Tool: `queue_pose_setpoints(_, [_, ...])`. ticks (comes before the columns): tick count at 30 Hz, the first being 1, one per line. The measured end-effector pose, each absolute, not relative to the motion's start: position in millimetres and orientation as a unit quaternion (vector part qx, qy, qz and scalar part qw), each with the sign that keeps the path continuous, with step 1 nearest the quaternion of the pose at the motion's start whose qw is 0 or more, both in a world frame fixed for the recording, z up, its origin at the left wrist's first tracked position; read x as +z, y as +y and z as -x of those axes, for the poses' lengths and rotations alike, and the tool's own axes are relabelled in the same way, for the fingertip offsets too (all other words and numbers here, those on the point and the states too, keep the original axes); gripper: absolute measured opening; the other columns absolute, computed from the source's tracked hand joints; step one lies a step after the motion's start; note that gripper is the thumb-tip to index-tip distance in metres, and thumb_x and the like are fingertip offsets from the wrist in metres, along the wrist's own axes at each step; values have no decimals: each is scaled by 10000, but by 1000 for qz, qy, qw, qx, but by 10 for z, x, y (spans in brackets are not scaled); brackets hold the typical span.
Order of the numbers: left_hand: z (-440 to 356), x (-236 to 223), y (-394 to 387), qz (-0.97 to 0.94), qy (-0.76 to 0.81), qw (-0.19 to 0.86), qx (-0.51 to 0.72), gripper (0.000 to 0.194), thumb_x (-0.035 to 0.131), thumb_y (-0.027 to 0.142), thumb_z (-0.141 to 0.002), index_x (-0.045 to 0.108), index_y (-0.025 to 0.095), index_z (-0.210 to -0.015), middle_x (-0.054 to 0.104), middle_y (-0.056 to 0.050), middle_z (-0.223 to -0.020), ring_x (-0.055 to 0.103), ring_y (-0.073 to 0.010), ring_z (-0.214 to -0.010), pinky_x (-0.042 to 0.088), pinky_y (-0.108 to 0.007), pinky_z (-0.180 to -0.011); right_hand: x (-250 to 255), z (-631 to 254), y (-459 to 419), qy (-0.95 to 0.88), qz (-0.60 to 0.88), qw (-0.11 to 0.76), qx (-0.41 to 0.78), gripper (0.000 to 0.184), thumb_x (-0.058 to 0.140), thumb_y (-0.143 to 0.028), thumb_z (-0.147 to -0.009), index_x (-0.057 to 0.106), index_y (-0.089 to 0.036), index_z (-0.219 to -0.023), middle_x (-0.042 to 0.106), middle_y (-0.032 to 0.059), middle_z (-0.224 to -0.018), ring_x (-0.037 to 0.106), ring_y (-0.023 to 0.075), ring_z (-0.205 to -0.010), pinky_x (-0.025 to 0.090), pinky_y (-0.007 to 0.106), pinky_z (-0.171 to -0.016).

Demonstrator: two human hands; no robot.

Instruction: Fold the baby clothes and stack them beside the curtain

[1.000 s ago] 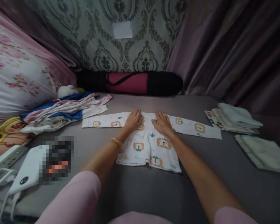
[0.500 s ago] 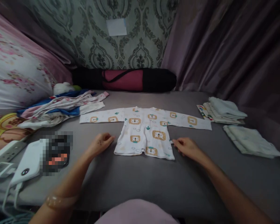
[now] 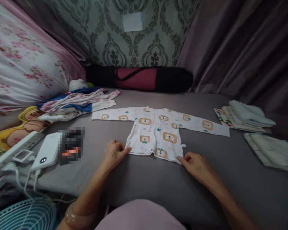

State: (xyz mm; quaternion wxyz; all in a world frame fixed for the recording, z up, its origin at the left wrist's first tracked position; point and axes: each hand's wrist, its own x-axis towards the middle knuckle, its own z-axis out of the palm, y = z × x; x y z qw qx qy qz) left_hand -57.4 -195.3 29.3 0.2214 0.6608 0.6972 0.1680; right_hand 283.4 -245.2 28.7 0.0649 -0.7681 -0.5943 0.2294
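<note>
A small white long-sleeved shirt [image 3: 156, 135] with yellow lion prints lies spread flat on the grey sheet, both sleeves stretched out sideways. My left hand [image 3: 114, 155] pinches the bottom corner of its hem on the left. At the opposite hem corner, my right hand [image 3: 195, 164] has thumb and finger closed on the cloth. A tiny white tag sticks out from the side seam just above the right hand. The hem between the hands is slightly wavy in the middle.
Folded clothes [image 3: 249, 116] and another folded cloth [image 3: 271, 151] lie at the right. Loose clothes [image 3: 79, 102] are heaped at the left. Nearer are a power bank [image 3: 46, 151], a power strip [image 3: 33, 140] and cables. A black-and-red long bag [image 3: 136, 78] lies along the wall.
The view has shifted a little left. My left hand has come onto the left hem corner, and my right hand has moved from the side tag down to the right hem corner.
</note>
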Motion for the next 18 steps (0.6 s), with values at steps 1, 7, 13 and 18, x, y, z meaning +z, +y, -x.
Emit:
queue_pose_setpoints(1, [585,306,-1944,-661,695,230,165,327,614,503,-695,659,184,-642,603,-78,-823,545,-219,-800,436,-319,-737,311,-2839,-2447,-594,764,71,242,334,523,-501,-776,608,-222,-615,656,39,-623,590,185,-587,336,268,-529])
queue_pose_setpoints(7, [743,423,-1815,-669,675,279,140,408,585,573,-677,638,171,-639,600,-64,-741,549,-215,-774,422,-282,-658,509,-2961,-2383,-594,729,86,329,357,530,-480,-734,628,-162,-603,592,9,-556,507,138,-531,288,242,-488])
queue_pose_setpoints(13, [773,438,-1765,-690,651,283,141,515,510,663,-683,629,167,-616,592,-67,-724,536,-214,-751,411,-300,-661,396,-2965,-2374,-607,737,66,289,456,509,-546,-770,624,-158,-559,581,26,-536,501,145,-529,278,256,-501])
queue_pose_setpoints(18, [714,434,-1817,-691,644,294,148,579,403,703,-726,545,180,-519,534,-48,-651,510,-197,-699,400,-298,-636,364,-2857,-2392,-601,732,85,311,428,536,-542,-743,639,-151,-603,575,13,-559,492,131,-538,285,241,-503])
